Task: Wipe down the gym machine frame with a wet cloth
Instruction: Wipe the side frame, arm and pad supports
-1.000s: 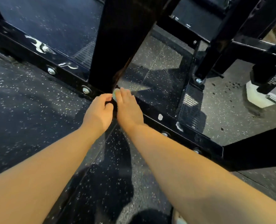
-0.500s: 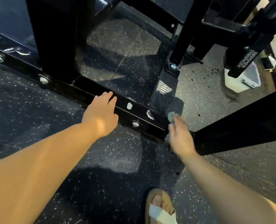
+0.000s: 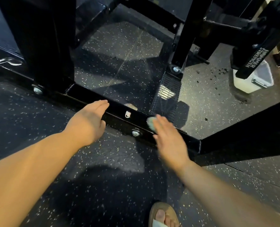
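The gym machine's black base rail (image 3: 119, 112) runs diagonally across the floor, from the wide upright post (image 3: 37, 38) to a corner joint at the right. My left hand (image 3: 90, 122) rests on the rail's near edge with its fingers straight. My right hand (image 3: 168, 138), blurred by motion, lies flat and presses a small pale green cloth (image 3: 150, 122) onto the rail's top. The cloth sits just right of a silver bolt (image 3: 135, 133) and is mostly hidden under my fingers.
A ribbed tread plate (image 3: 167, 95) meets the rail behind the cloth. A black arm labelled Hammer Strength (image 3: 257, 58) hangs over a white bin (image 3: 254, 79) at the right. Dark crumbs dot the speckled rubber floor (image 3: 214, 74). My sandalled foot (image 3: 163, 215) is at the bottom.
Both hands were together at the upright's base a second ago. The right hand slid the cloth right along the rail to the corner, then back toward the bolt. The left hand stayed on the rail.
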